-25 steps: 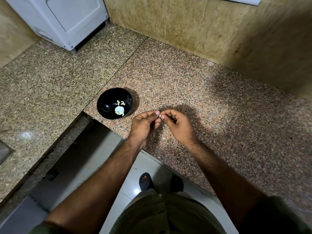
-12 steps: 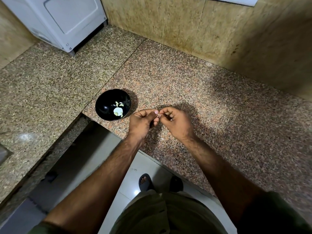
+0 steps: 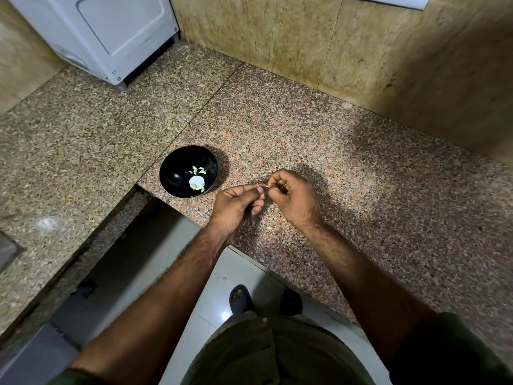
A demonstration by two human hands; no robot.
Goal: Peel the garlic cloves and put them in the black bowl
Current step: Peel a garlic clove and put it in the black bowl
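Observation:
A black bowl (image 3: 172, 173) stands on the granite counter near its front edge, with several pale peeled garlic pieces (image 3: 196, 181) inside. Just right of the bowl my left hand (image 3: 236, 207) and my right hand (image 3: 297, 198) meet above the counter. Both pinch a small garlic clove (image 3: 263, 187) between thumb and fingertips; a thin bit of skin sticks out between them. Most of the clove is hidden by my fingers.
The speckled granite counter (image 3: 361, 176) runs in an L, with a corner cut-out below the bowl. A white appliance (image 3: 105, 37) stands at the back left. A tiled wall (image 3: 305, 45) rises behind. My feet in dark sandals (image 3: 241, 300) are on the white floor.
My hands stay together on the clove, and the fingers have shifted slightly as they work at the skin. The camera has tilted a little, and the bowl has not moved.

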